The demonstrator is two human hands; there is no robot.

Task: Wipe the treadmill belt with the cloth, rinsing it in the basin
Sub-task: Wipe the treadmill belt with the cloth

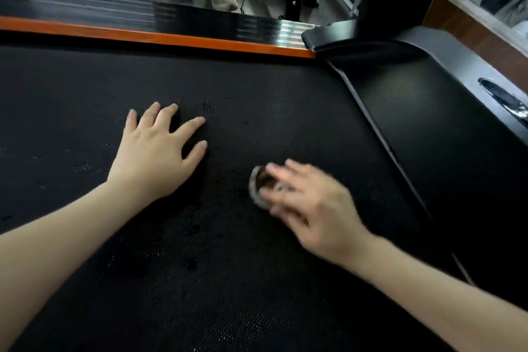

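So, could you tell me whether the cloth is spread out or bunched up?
Bunched: the cloth is a small wad under the right hand on the treadmill belt, though blurred.

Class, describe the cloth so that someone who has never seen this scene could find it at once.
Start at the wide black treadmill belt with the orange strip along its far edge. Of the two hands on it, find the right hand. The cloth is the small grey-brown wad under its fingertips, whereas the left hand lies flat on bare belt.
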